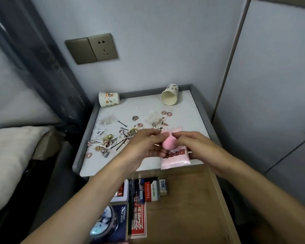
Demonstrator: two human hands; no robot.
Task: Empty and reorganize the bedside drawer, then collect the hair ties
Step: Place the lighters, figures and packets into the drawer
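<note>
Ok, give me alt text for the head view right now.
Both hands, left hand and right hand, hold a small pink sponge over the bedside table. Hair ties and hairpins lie scattered there beside two tipped paper cups. The open drawer below holds small boxes.

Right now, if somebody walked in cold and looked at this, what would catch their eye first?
Probably the pink teardrop sponge, pinched between the left hand and right hand above the nightstand's front edge, over a pink packet. Next, the hair ties and black bobby pins scattered across the white nightstand top, with two paper cups tipped over at the back.
</note>
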